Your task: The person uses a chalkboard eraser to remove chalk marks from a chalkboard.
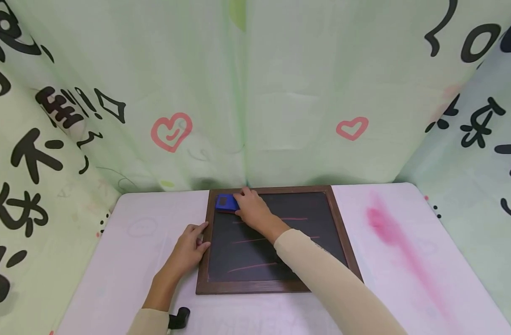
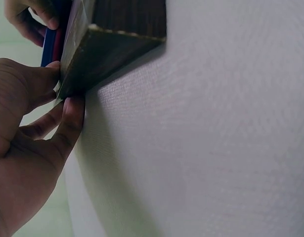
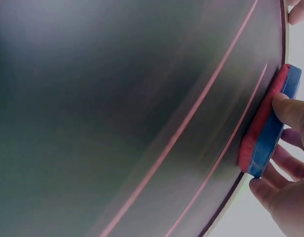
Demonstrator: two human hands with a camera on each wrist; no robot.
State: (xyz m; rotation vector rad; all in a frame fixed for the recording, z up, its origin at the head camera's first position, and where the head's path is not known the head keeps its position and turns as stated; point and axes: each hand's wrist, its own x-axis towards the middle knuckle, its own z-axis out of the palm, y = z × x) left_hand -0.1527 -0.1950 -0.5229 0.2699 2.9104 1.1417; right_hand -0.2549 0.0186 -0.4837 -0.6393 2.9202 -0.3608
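Note:
A framed chalkboard (image 1: 255, 258) lies on the white table with several thin pink lines across its dark face. At its far left corner my right hand (image 1: 255, 210) grips a chalkboard eraser (image 1: 226, 203), thumb on one side and fingers on the other. In the right wrist view the eraser (image 3: 270, 126) has a blue back and a red pad, which rests against the board. My left hand (image 1: 187, 250) holds the wooden frame (image 1: 203, 274) at its left edge. Up close in the left wrist view, fingertips of the left hand (image 2: 30, 133) touch the frame's side near the tabletop.
Pale green curtains (image 1: 289, 93) with hearts and black lettering surround the table on three sides. A pink smear (image 1: 389, 228) marks the white tabletop (image 1: 155, 209) right of the board. Below the left wrist sits a small black object (image 1: 180, 318).

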